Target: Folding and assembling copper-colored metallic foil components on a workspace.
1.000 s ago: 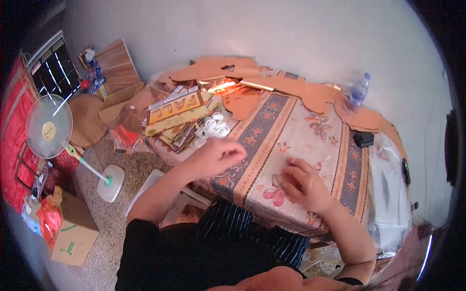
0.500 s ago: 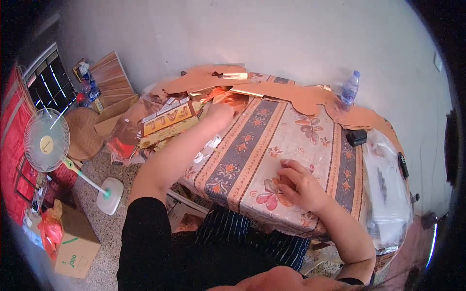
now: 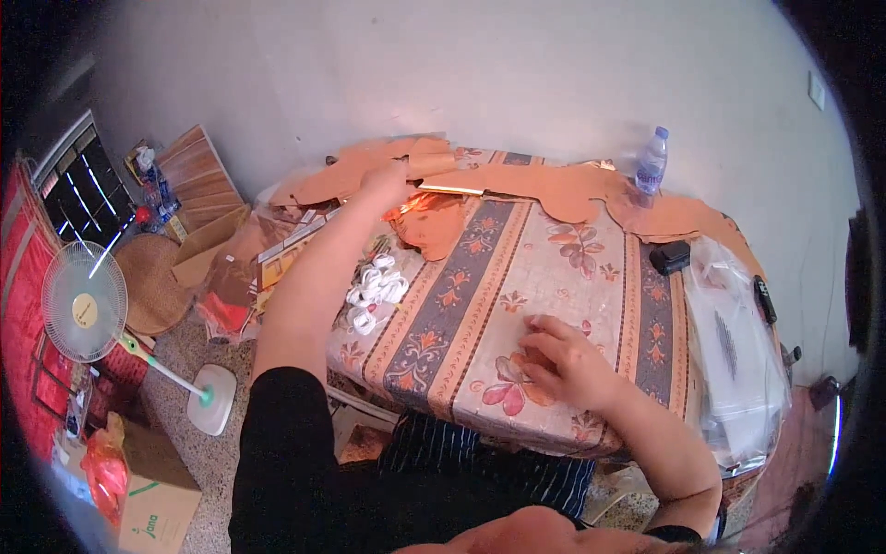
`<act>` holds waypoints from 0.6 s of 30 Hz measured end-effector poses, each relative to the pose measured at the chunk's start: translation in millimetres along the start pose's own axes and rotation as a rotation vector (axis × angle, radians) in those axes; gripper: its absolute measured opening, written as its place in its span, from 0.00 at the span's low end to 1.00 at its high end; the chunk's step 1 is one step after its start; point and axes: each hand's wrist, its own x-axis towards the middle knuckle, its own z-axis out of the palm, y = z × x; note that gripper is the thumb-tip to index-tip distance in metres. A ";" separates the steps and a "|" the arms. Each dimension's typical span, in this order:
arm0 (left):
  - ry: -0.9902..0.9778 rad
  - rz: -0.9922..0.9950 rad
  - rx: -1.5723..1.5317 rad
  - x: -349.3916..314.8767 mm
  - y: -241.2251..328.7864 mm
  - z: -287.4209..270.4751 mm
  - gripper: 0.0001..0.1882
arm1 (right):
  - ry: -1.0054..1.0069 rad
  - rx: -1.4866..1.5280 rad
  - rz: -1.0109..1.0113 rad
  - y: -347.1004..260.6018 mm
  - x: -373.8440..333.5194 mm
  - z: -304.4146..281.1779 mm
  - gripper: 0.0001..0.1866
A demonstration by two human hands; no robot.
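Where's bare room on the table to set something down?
Mid-table: between the white cord at left, brown cutouts behind, black box at right and your right hand in front. Crowded: left end, packages; back, cutouts and left hand; right end, plastic bags.

Home, likely an everyday room. Floral, cloth-covered bench (image 3: 494,319) is sitting beneath the right hand (image 3: 568,365). Pedestal fan (image 3: 85,300) is standing well left of both hands on a speckled floor (image 3: 218,462), red fabric (image 3: 28,249) hanging past it. Plain painted wall (image 3: 508,78) is rising beyond the hands, carrying a switch plate (image 3: 817,90) to their far right. All reading domestic.
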 end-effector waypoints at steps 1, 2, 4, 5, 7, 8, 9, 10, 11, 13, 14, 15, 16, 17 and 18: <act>0.087 0.039 0.115 5.4 -3.6 2.9 0.13 | -0.003 0.020 -0.002 -0.9 1.4 -0.4 0.14; 0.092 0.042 0.113 10.4 -7.4 5.8 0.13 | -0.006 0.040 -0.004 -1.7 2.8 -0.8 0.14; 0.073 -0.051 0.371 21.8 -13.0 13.3 0.11 | -0.016 0.054 0.013 -2.8 4.2 -1.7 0.14; 0.075 -0.043 0.366 26.7 -16.5 18.0 0.11 | -0.027 0.073 0.030 -3.0 4.4 -2.1 0.14; 0.078 -0.051 0.367 33.9 -24.9 25.9 0.10 | -0.028 0.071 0.023 -2.0 5.9 -2.9 0.15; 0.080 -0.045 0.362 37.5 -27.3 30.8 0.10 | -0.032 0.076 0.009 -1.1 6.6 -3.3 0.15; 0.092 -0.062 0.314 40.5 -29.7 36.2 0.10 | -0.031 0.070 0.013 -1.3 6.3 -4.0 0.15; 0.107 -0.081 0.265 44.9 -33.1 39.2 0.10 | -0.036 0.069 0.021 -2.7 6.1 -5.3 0.15; 0.114 -0.087 0.260 49.7 -42.2 44.1 0.10 | -0.045 0.069 0.022 -4.6 6.7 -6.9 0.16; 0.354 -0.145 0.248 56.9 -51.5 48.0 0.08 | -0.057 0.066 0.027 -5.6 7.5 -8.8 0.16; 0.355 -0.144 0.243 61.9 -54.4 43.0 0.08 | -0.063 0.069 0.038 -3.8 7.9 -9.6 0.17; 0.296 -0.211 0.168 68.2 -59.4 35.1 0.11 | -0.065 0.065 0.041 -1.0 8.7 -10.5 0.17; 0.230 -0.269 0.093 71.0 -58.3 26.1 0.14 | -0.060 0.066 0.039 0.9 7.8 -10.3 0.16; 0.223 -0.259 0.088 72.3 -59.0 21.5 0.14 | -0.054 0.067 0.038 1.5 7.1 -9.8 0.16; 0.369 -0.286 -0.046 73.2 -59.1 18.0 0.13 | -0.050 0.064 0.052 2.2 7.6 -9.7 0.16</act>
